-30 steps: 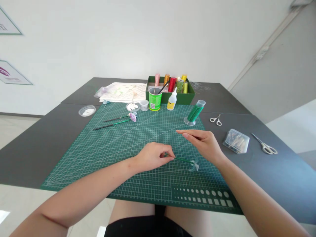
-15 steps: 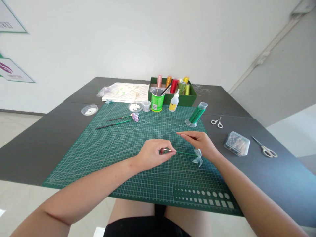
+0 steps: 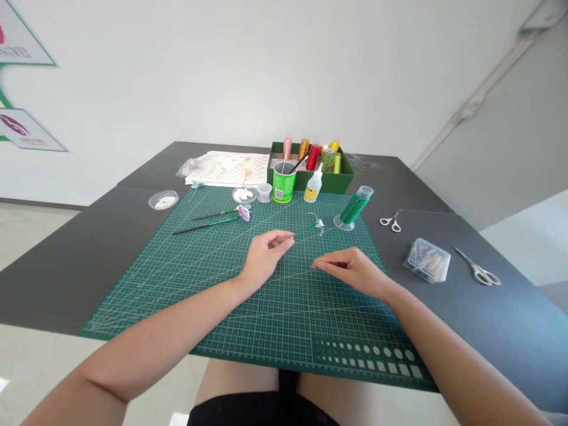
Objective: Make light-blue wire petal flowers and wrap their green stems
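My left hand (image 3: 266, 254) pinches the green-wrapped stem of a small pale blue artificial flower (image 3: 319, 223), between thumb and fingertips. The stem points up and to the right, away from me, above the green cutting mat (image 3: 213, 302). To the right and nearer me, my right hand (image 3: 350, 269) is closed with thumb and fingertips together. Whatever it may hold is too fine to make out. A tilted spool of green thread (image 3: 355, 205) stands on a clear round base beyond my right hand.
Two finished stems, one with a purple flower (image 3: 243, 213), lie at the left. Behind stand a green can (image 3: 283, 183), a glue bottle (image 3: 313, 186) and a box (image 3: 341, 182) of thread spools. Small scissors (image 3: 391, 222), a clear case (image 3: 428, 260) and larger scissors (image 3: 481, 274) lie right.
My left hand has moved up and away from me, swinging the flower from beside my right wrist to farther out on the mat. My right hand has moved slightly down, its fingers still pinched.
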Available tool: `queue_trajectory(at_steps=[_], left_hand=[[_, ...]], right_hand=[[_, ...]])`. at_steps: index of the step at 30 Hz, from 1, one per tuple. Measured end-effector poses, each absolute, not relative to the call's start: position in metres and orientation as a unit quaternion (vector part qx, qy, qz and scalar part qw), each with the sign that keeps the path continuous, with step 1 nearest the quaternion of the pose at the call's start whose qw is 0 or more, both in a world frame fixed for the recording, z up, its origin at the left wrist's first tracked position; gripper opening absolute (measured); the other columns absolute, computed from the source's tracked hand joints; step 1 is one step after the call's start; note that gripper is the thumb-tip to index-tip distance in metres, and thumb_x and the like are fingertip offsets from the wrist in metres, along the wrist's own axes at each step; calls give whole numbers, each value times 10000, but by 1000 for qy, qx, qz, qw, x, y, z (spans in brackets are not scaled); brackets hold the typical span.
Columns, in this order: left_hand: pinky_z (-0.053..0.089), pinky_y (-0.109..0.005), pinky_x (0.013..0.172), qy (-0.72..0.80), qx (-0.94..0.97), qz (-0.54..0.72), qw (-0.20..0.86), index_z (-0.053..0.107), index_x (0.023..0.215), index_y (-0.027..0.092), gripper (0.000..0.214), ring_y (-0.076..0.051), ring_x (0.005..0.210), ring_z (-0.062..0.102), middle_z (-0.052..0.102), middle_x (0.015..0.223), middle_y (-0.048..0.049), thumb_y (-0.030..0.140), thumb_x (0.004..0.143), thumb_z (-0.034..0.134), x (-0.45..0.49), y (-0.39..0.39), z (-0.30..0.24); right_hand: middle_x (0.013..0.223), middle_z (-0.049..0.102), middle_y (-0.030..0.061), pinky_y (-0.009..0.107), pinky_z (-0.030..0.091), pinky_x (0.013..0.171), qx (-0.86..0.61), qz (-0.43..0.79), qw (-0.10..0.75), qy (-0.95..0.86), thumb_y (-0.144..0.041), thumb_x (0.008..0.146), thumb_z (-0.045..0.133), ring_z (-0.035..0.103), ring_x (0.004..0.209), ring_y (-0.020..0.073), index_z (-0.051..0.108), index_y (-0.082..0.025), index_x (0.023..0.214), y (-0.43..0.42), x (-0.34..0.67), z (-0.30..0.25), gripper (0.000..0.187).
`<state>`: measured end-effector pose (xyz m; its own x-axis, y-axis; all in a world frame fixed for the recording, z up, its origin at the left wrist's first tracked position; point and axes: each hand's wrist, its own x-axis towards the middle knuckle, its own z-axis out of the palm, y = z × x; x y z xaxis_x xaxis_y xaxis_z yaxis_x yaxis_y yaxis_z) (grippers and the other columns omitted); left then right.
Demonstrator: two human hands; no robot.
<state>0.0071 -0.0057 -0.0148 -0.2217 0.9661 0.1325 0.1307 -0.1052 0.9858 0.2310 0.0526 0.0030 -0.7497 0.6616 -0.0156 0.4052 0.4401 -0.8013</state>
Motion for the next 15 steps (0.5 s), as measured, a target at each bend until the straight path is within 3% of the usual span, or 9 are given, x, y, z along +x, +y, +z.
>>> queue_trajectory(at_steps=[3,5,8,12,15], left_hand=[[475,-294,721,546,475,568,392,776,922,192,196,-148,715,596,742,849,-33,333,792,736,6,-5,-14],[461,-282,700,548,446,583,401,771,920,194,201,-146,728,594,738,846,-32,336,780,744,5,-4,-12],[419,-246,625,554,397,599,421,762,927,197,222,-118,682,544,725,843,-23,342,758,758,0,-2,-8],[339,-208,531,556,344,601,460,759,947,197,275,-83,603,449,707,837,-20,357,723,777,-4,0,-7],[288,-189,488,534,306,611,498,755,960,197,296,-67,587,427,722,926,-37,349,707,781,-5,1,-7]], right_hand=[[633,654,27,252,300,475,-336,480,193,-787,-506,876,629,418,505,107,816,-184,939,53,232,5,377],[504,487,-23,251,258,458,-367,534,253,-718,-554,848,652,342,472,97,803,-168,988,56,234,6,437],[468,292,-79,254,201,449,-410,563,330,-638,-573,806,688,240,448,82,787,-150,964,67,242,7,462],[445,321,-65,265,188,457,-459,463,357,-669,-517,814,689,258,439,93,799,-170,880,87,261,11,370],[496,529,-12,287,296,496,-494,345,356,-714,-465,830,663,403,466,135,816,-200,853,100,278,15,307]])
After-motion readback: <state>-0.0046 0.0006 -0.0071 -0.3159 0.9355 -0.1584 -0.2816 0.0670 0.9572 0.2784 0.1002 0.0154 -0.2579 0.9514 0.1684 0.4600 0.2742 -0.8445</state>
